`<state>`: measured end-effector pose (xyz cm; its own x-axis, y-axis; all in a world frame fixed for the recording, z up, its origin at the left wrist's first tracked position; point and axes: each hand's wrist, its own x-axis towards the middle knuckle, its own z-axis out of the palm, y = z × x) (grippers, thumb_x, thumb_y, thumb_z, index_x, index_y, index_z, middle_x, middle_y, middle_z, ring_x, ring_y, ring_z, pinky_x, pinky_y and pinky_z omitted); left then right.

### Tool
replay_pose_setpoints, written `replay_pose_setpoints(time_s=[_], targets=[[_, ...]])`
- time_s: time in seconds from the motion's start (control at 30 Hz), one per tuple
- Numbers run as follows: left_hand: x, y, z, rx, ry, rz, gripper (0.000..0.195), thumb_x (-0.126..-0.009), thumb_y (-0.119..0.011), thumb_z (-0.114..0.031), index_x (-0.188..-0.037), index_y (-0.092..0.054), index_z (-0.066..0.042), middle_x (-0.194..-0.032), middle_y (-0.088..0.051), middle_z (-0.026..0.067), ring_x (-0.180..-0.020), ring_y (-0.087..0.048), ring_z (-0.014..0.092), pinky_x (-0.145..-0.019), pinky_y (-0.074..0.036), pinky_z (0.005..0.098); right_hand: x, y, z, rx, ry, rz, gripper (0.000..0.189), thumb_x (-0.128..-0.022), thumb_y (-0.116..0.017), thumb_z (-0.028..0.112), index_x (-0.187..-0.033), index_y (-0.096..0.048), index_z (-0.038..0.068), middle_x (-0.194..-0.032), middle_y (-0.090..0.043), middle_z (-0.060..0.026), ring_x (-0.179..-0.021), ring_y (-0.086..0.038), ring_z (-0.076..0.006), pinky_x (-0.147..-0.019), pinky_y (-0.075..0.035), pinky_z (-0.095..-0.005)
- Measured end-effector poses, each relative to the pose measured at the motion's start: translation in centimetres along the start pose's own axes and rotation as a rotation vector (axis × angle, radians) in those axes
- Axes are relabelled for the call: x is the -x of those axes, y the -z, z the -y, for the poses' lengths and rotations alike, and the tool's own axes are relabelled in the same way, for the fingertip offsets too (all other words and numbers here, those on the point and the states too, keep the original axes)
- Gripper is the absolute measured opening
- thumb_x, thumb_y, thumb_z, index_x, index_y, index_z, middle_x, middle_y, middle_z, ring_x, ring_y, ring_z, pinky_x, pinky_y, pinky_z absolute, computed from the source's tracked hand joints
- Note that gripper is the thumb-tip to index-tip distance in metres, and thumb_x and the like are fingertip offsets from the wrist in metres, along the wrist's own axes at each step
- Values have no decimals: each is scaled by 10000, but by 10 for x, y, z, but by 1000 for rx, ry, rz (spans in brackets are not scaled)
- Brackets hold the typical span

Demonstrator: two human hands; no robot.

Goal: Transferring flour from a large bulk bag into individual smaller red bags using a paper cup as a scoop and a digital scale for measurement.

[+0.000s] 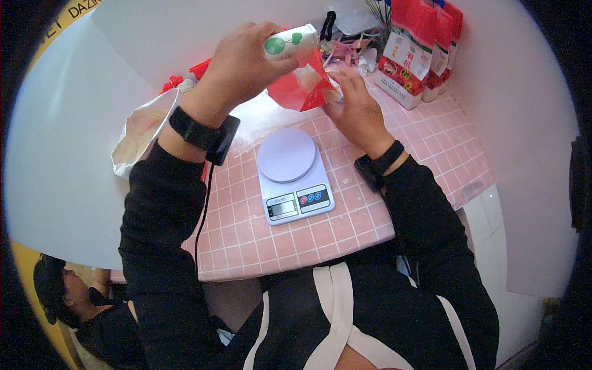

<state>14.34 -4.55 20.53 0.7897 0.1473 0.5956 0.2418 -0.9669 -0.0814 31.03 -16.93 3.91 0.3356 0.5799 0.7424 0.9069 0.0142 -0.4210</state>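
Note:
My left hand (249, 64) grips a white paper cup with green printed shapes (290, 42), tilted sideways over the mouth of a red and white bag (300, 90). The fingers of my right hand (356, 106) hold that bag's right edge. What is inside the cup and the bag cannot be made out. Nearer my body than both hands, a white digital kitchen scale (296, 185) with a round platform lies on the pink tiled-pattern tabletop (360, 217). An opened white sack (143, 134) with pale contents stands left of my left wrist.
Several red and white printed packages (407, 60) stand upright at the back right. Pink ties and small items (349, 48) lie in a pile behind my hands. Light partitions flank the table. Another person (78, 296) is at the lower left. A cable hangs from my left wrist device.

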Motion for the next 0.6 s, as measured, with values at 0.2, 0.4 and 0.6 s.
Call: replay_pose_setpoints(time_s=[0.2, 0.4, 0.6], targets=[[31, -7, 2, 241, 71, -189, 442, -802, -788, -351, -1086, -701, -24, -951, -703, 186, -868, -697, 319, -782, -544, 392, 0, -9, -14, -87, -58, 86, 320, -1017, -554, 343, -1200, -671, 109, -1141, -659, -156, -1019, -656, -360, -842, -542, -455], [87, -23, 8, 932, 564, -348, 400, -876, -759, -279, -1133, -663, 11, -986, -707, 71, -863, -661, 111, -722, -525, 264, -1, -15, -20, -204, -112, 23, 335, -1039, -513, 367, -1220, -678, 140, -1082, -682, -159, -981, -663, -364, -836, -529, -452], [154, -56, 26, 1369, 818, -457, 402, -934, -701, -249, -1227, -573, -5, -1044, -669, 71, -859, -668, 137, -680, -537, 264, -7, -22, -33, -227, -168, -52, 252, -1025, -575, 243, -1105, -699, 40, -925, -694, -145, -868, -684, -263, -758, -516, -353]])
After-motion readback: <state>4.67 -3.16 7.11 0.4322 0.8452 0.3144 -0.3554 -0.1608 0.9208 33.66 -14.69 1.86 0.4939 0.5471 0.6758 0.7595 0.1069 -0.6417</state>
